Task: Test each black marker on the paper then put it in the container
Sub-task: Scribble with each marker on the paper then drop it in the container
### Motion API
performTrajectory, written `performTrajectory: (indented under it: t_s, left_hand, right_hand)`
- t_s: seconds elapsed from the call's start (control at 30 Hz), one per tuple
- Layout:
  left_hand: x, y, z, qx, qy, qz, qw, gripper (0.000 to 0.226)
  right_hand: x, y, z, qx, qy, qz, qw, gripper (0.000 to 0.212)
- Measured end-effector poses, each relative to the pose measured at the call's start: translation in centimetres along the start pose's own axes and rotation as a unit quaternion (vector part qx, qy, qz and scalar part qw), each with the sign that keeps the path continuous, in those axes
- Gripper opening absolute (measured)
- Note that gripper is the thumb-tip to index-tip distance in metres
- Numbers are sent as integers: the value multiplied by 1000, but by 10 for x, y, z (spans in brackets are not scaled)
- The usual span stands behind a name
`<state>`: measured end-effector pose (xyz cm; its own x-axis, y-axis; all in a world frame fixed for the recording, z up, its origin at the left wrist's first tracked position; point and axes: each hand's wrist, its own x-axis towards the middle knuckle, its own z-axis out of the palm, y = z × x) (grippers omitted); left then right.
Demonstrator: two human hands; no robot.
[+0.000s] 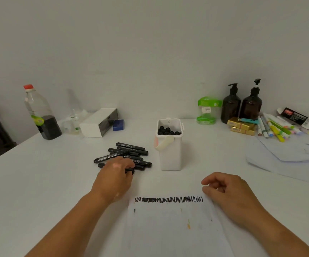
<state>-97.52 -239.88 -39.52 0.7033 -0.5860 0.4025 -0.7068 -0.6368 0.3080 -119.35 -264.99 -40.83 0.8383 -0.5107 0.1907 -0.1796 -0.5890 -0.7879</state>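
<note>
Several black markers (129, 152) lie in a loose pile on the white table, left of a white container (170, 154) that holds several black markers standing upright. My left hand (115, 175) reaches onto the near edge of the pile, and its fingers curl round one marker (130, 170) there. A sheet of white paper (172, 229) lies near me, with a row of black scribble (168, 199) along its top edge. My right hand (226, 193) hovers over the paper's top right corner, fingers loosely curled, holding nothing.
A bottle (40, 112) with dark liquid, a white box (99, 122) and a blue block (118, 125) stand at the back left. Two brown pump bottles (241, 106), a green dispenser (206, 111), gold boxes (241, 126), coloured pens (276, 127) and loose papers (289, 153) fill the right.
</note>
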Motion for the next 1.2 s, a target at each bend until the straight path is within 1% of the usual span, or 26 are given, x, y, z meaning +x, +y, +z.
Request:
performTrajectory:
  t_s: [0.13,0.23,0.37,0.57,0.63,0.7,0.77,0.8,0.87,0.93,1.03,1.07,1.13,1.17,1.2]
  left_hand:
    - [3,-28,-3,108,-42,-26,993,37]
    - [1,-34,-2,150,-43,-4,988,40]
    - [1,-34,-1,177,-42,15,983,31]
    - [-3,-28,-5,158,-61,54,984,19]
    - [-2,-17,-12,133,-53,66,987,13]
    - [0,1,-19,73,-31,69,994,11]
    - [1,23,-26,-32,-24,50,998,9]
    - [2,34,-29,-93,-33,33,995,8]
    - [1,54,-32,-213,-69,0,975,8]
    - [-1,70,-28,-323,-104,-24,940,11]
    - [-7,89,-16,-461,-151,-60,873,11]
    - [-8,93,-10,-497,-163,-71,849,14]
    - [-10,96,0,-558,-186,-85,804,16]
    - [-10,96,4,-585,-197,-86,782,16]
    - [-11,95,7,-612,-205,-87,759,16]
  right_hand:
    - [-1,-1,2,-9,-17,-2,1000,19]
    - [-2,-2,1,-14,-25,-8,1000,27]
    - [-2,-2,0,-7,-24,-7,1000,29]
    - [-1,-1,1,10,-21,-5,1000,26]
    - [-2,-1,0,19,-19,-5,1000,20]
    - [-2,-1,0,19,-16,-6,1000,17]
    - [-2,-3,0,21,-14,-8,1000,16]
    - [-3,-5,0,24,-14,-10,1000,16]
    - [-4,-8,0,29,-17,-18,999,21]
    - [-6,-11,0,28,-23,-24,999,24]
    - [-8,-15,1,40,-44,-29,998,16]
    - [-9,-16,1,48,-54,-29,997,17]
    - [-10,-18,0,54,-75,-38,995,34]
    - [-10,-19,1,50,-87,-44,994,37]
    - [-10,-20,1,47,-96,-50,993,34]
